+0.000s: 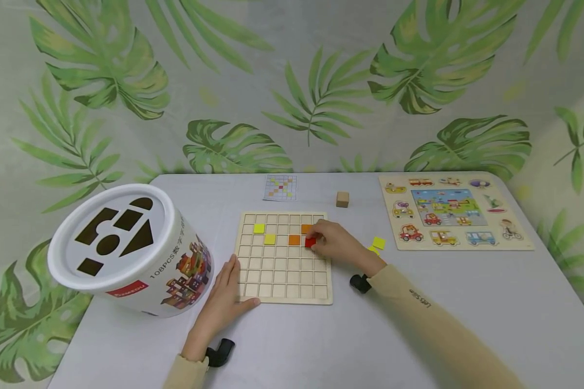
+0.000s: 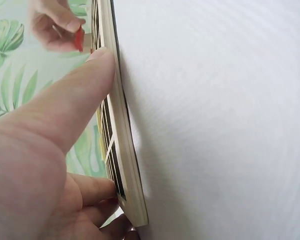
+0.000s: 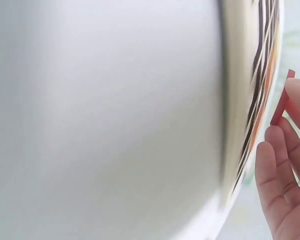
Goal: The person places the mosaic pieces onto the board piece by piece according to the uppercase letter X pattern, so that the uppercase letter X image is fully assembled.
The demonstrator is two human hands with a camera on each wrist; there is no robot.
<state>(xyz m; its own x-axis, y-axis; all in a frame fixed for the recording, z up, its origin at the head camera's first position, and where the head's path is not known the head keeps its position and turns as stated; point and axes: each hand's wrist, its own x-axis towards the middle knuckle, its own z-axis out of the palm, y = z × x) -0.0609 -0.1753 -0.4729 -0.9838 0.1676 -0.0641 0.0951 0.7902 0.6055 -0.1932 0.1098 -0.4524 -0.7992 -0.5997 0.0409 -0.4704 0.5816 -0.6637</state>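
Left hand [image 1: 224, 302] flat, fingers straight, bracing board [image 1: 284, 281] edge. Right hand [image 1: 338, 244] pinches red tile [image 1: 310, 242] over board's upper-right cells. I'd keep tile level, square w/ grid.

Grid board [image 1: 284, 281] as ref: big white bucket [image 1: 126, 254] crowds its left, w/ left hand [image 1: 226, 300] between. Right: bare table [image 1: 467, 281] up to yellow tiles [image 1: 377, 244], vehicle puzzle [image 1: 455, 210]. Behind: pattern card [image 1: 280, 187], wood cube [image 1: 342, 199]. Front open.

Head view looks down from above; both wrist views skim close (edge-on) along the shared pale wooden grid board [image 1: 284, 256].
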